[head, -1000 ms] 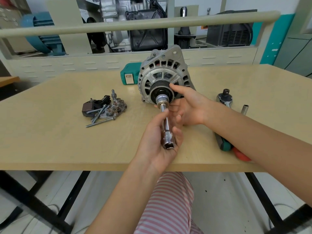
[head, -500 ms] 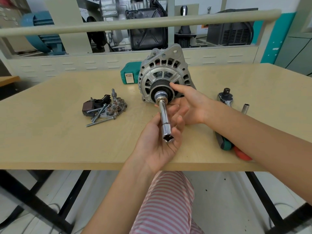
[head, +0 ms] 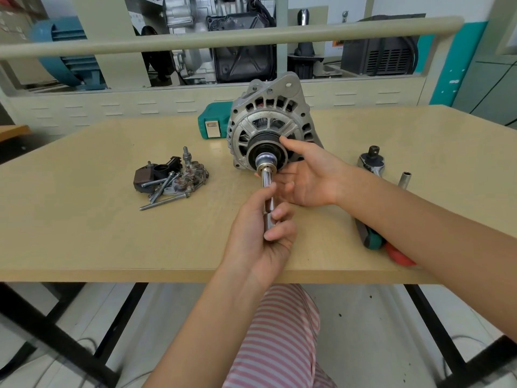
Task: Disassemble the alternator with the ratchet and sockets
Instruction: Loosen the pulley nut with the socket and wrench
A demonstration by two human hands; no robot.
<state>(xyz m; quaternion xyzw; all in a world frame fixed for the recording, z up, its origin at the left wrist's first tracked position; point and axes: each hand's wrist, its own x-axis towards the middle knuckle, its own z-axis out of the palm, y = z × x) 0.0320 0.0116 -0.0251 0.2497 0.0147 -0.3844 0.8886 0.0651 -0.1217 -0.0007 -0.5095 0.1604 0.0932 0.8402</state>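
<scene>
The silver alternator (head: pixel 268 119) stands on edge on the wooden table (head: pixel 84 233), its black pulley (head: pixel 258 152) facing me. A chrome socket on a long extension bar (head: pixel 268 177) sits on the pulley nut. My left hand (head: pixel 263 233) grips the near end of that bar with curled fingers. My right hand (head: pixel 310 177) rests against the pulley, thumb on its upper rim and fingers under it. The ratchet (head: pixel 370 162) lies on the table to the right, partly hidden by my right forearm.
A pile of removed parts and long bolts (head: pixel 170 180) lies left of the alternator. A small loose socket (head: pixel 404 179) stands at the right. A teal case (head: pixel 212 126) sits behind the alternator. Green and red tool handles (head: pixel 375 242) lie under my right forearm near the front edge.
My left hand has slid up the extension bar and closed its fingers over the near end, which showed before. My right hand stays on the pulley.
</scene>
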